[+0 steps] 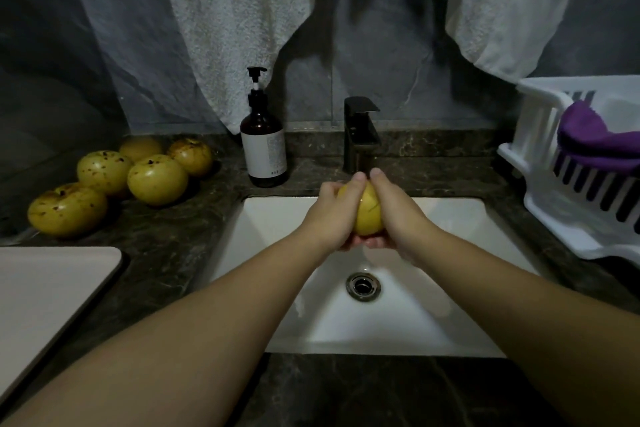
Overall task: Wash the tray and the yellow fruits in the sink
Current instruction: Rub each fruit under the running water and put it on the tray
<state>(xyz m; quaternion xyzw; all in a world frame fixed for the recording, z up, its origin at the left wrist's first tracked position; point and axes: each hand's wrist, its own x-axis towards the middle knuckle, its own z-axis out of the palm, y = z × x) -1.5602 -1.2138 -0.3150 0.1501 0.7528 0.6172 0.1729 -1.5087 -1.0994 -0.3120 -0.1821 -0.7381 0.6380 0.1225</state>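
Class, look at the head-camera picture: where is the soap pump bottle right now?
The soap pump bottle stands upright on the dark counter behind the sink, left of the black faucet and right of the yellow fruits.

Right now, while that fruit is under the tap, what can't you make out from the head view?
- Held fruit: mostly covered by the left hand and right hand.
- Water flow from the faucet: spout mouth hidden behind the fingertips.
- Tray: cut off by the left edge.
- Rearmost counter fruit: half hidden by the fruits in front.
- Soap bottle label: too small.
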